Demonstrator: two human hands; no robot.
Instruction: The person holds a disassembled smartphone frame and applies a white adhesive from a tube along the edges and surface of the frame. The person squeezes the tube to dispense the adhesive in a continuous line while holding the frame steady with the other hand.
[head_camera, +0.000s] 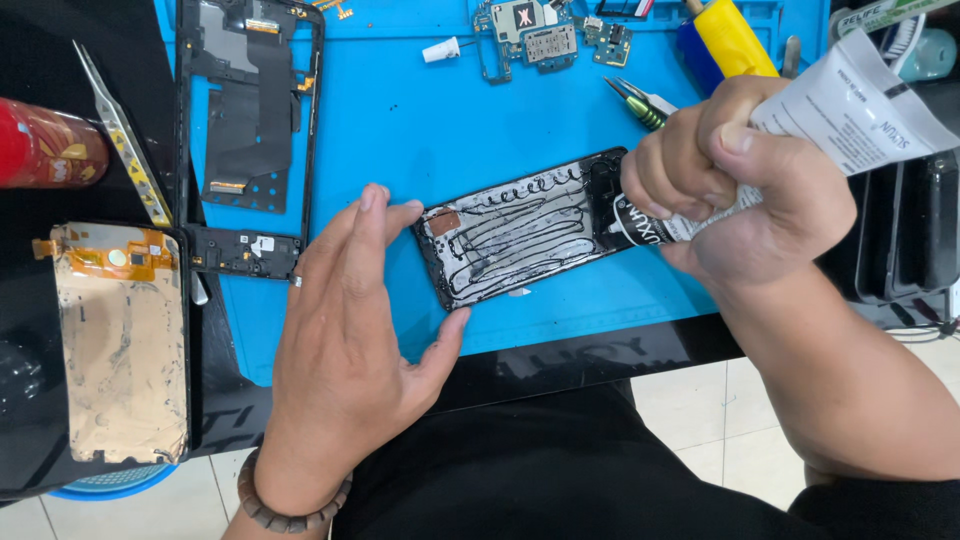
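Nearest the lens, the left hand (345, 340) lies with fingers spread loose, thumb and fingertips steadying the near end of a black phone frame (520, 235) streaked with wavy glue lines on the blue rubber mat (420, 120) covering the table. Its partner, the right hand (745, 185), has its fingers clenched around a crumpled white glue tube (850, 105), whose black nozzle end touches the frame's far end.

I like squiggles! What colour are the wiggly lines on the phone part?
Black wavy glue lines on the silvery phone frame, seen in the head view.
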